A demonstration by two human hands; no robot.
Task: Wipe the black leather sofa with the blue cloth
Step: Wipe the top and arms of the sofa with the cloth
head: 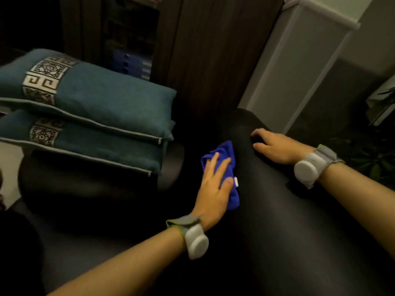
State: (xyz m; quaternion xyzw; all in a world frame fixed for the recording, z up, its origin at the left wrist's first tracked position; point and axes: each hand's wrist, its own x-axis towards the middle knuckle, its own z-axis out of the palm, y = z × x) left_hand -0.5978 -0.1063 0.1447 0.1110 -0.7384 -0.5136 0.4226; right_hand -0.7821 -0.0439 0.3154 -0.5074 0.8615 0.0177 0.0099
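Both hands lie flat — left hand (213, 184) pressing blue cloth (224, 159), right hand (275, 148) on dim sofa (288, 221).

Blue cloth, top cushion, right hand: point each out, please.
blue cloth (226, 152), head view, bare upper fold.
top cushion (111, 97), head view, plain teal face.
right hand (275, 147), head view, back of hand.

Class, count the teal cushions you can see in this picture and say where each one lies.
2. The upper cushion lies stacked on the lower cushion, left of the blue cloth. Others may be out of view.
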